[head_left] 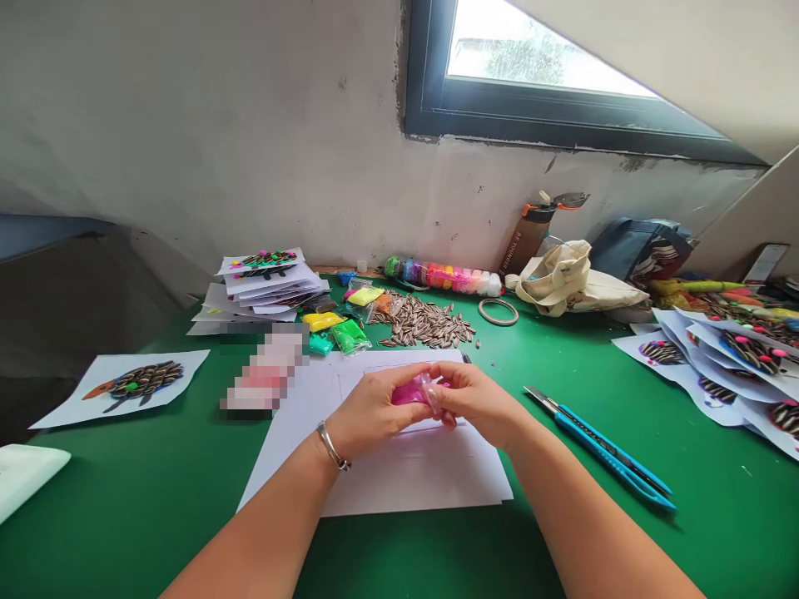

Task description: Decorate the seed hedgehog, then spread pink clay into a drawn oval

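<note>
Over white paper on the green table, my left hand is closed around a small clear bag of pink modelling clay. My right hand pinches the bag's crumpled plastic end, with its thumb and fingers pressed together. Faint drawn lines show on the paper, partly hidden beneath my hands. Just beyond the paper lie a heap of striped sunflower seeds and several small bags of coloured clay, among them a green one and a yellow one.
A blue utility knife lies at the right, blade showing. Seed-picture sheets are stacked at back left and right; one single sheet lies left. Along the wall stand a brown bottle, a cream cloth bag and a tape roll.
</note>
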Demonstrator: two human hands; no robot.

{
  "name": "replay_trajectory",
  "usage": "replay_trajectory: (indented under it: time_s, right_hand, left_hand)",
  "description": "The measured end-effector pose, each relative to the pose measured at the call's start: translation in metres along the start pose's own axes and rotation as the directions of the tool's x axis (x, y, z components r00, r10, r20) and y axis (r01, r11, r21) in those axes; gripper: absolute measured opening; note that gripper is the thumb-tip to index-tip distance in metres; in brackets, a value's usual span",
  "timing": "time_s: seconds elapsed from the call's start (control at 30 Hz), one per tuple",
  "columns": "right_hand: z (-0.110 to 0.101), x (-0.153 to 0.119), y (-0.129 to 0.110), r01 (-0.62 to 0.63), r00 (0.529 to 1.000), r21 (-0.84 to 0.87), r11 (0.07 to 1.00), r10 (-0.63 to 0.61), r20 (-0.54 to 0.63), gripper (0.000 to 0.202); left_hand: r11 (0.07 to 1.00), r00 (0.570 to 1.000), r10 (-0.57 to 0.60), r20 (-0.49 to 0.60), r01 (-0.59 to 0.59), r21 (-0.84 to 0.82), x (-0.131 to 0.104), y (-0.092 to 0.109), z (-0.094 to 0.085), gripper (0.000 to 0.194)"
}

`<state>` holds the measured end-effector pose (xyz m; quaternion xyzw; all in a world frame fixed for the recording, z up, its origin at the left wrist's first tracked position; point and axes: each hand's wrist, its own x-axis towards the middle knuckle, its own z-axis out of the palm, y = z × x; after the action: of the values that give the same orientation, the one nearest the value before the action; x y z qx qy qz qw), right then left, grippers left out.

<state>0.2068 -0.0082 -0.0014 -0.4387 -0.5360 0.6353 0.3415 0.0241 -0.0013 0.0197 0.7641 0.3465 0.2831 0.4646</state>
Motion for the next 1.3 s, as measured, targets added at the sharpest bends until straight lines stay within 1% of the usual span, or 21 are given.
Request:
replay_trajectory:
  time_s: [0.07, 0.13, 0.2, 0.27, 0.33, 0.37, 0.43, 0.53, 0.63, 0.7, 0.8, 0.9, 0.93, 1.0, 1.07, 1.13, 1.17, 1.2, 1.23, 1.27, 1.3]
  right_hand:
    - [-0.002, -0.002, -0.001, 0.012, 1.000, 0.029, 0.999, -0.013, 0.023, 0.027]
    - [0.000, -0.002, -0.001, 0.014, 1.000, 0.001, 1.000, -0.014, 0.005, 0.026]
    - [0.005, 0.001, 0.002, 0.014, 0.998, -0.077, 0.997, -0.018, -0.059, 0.023]
    - [0.011, 0.005, 0.006, 0.016, 0.990, -0.155, 0.988, -0.037, -0.134, 0.020]
    - [0.013, 0.007, 0.008, 0.019, 0.982, -0.189, 0.982, -0.054, -0.180, 0.020]
    - [0.013, 0.008, 0.007, 0.021, 0.980, -0.186, 0.982, -0.057, -0.191, 0.020]
    - [0.007, 0.007, 0.004, 0.043, 0.974, -0.144, 0.989, -0.073, -0.215, 0.022]
    - [-0.004, 0.004, -0.003, 0.110, 0.946, 0.018, 0.994, -0.099, -0.309, 0.023]
    - [-0.011, 0.003, -0.005, 0.164, 0.928, 0.233, 0.959, -0.070, -0.366, 0.025]
    - [-0.012, 0.004, -0.004, 0.176, 0.933, 0.339, 0.924, -0.048, -0.356, 0.027]
    - [-0.011, 0.006, -0.003, 0.172, 0.938, 0.433, 0.885, -0.013, -0.347, 0.030]
    - [-0.011, 0.008, -0.002, 0.186, 0.920, 0.477, 0.859, 0.018, -0.391, 0.028]
    - [-0.012, 0.009, -0.002, 0.193, 0.910, 0.482, 0.854, 0.029, -0.414, 0.025]
    - [-0.012, 0.009, -0.002, 0.214, 0.891, 0.489, 0.846, 0.036, -0.452, 0.022]
    - [-0.011, 0.009, -0.004, 0.229, 0.892, 0.495, 0.838, 0.023, -0.452, 0.024]
    - [-0.010, 0.009, -0.005, 0.232, 0.903, 0.486, 0.843, -0.001, -0.430, 0.025]
    - [-0.009, 0.009, -0.006, 0.227, 0.908, 0.472, 0.852, -0.010, -0.418, 0.025]
    - [-0.008, 0.009, -0.006, 0.215, 0.913, 0.449, 0.867, -0.015, -0.408, 0.026]
    - [-0.007, 0.009, -0.006, 0.203, 0.916, 0.418, 0.885, -0.021, -0.400, 0.027]
    - [-0.006, 0.009, -0.006, 0.192, 0.919, 0.377, 0.906, -0.031, -0.394, 0.027]
    - [-0.005, 0.010, -0.005, 0.182, 0.921, 0.326, 0.928, -0.045, -0.387, 0.028]
  left_hand:
    - [1.000, 0.999, -0.025, -0.033, 0.026, 0.010, -0.001, 0.002, 0.001, 0.042]
    - [0.999, 0.999, -0.019, -0.045, 0.020, 0.028, -0.001, 0.004, 0.002, 0.039]
    - [0.998, 0.999, 0.016, -0.033, -0.015, 0.053, -0.001, 0.004, 0.002, 0.037]
    - [0.994, 0.999, 0.042, -0.022, -0.039, 0.100, 0.000, 0.001, 0.003, 0.039]
    - [0.987, 0.999, 0.026, -0.028, -0.021, 0.162, 0.001, -0.004, 0.003, 0.040]
    - [0.981, 0.999, 0.005, -0.054, 0.006, 0.194, 0.001, -0.005, 0.002, 0.040]
    - [0.963, 0.987, -0.044, -0.155, 0.083, 0.257, 0.002, -0.008, 0.001, 0.041]
    - [0.931, 0.935, -0.063, -0.349, 0.181, 0.317, 0.003, -0.010, -0.005, 0.046]
    - [0.912, 0.875, -0.071, -0.479, 0.251, 0.323, 0.004, -0.013, -0.014, 0.048]
    - [0.903, 0.831, -0.076, -0.551, 0.292, 0.316, 0.005, -0.017, -0.019, 0.049]
    - [0.880, 0.766, -0.092, -0.637, 0.362, 0.308, 0.007, -0.024, -0.029, 0.052]
    - [0.820, 0.695, -0.128, -0.708, 0.475, 0.318, 0.016, -0.031, -0.041, 0.055]
    - [0.799, 0.682, -0.120, -0.722, 0.498, 0.338, 0.020, -0.034, -0.046, 0.055]
    - [0.767, 0.684, -0.069, -0.726, 0.501, 0.399, 0.031, -0.041, -0.060, 0.052]
    - [0.730, 0.692, -0.031, -0.721, 0.508, 0.457, 0.042, -0.049, -0.074, 0.052]
    - [0.679, 0.725, -0.030, -0.688, 0.521, 0.518, 0.050, -0.057, -0.084, 0.057]
    - [0.651, 0.735, 0.003, -0.678, 0.514, 0.559, 0.052, -0.059, -0.086, 0.060]
    - [0.634, 0.738, 0.064, -0.671, 0.489, 0.598, 0.052, -0.060, -0.084, 0.063]
    - [0.638, 0.727, 0.135, -0.673, 0.456, 0.621, 0.051, -0.057, -0.080, 0.062]
    - [0.667, 0.715, 0.190, -0.673, 0.409, 0.623, 0.049, -0.052, -0.072, 0.059]
    - [0.725, 0.710, 0.206, -0.673, 0.352, 0.593, 0.045, -0.045, -0.062, 0.055]
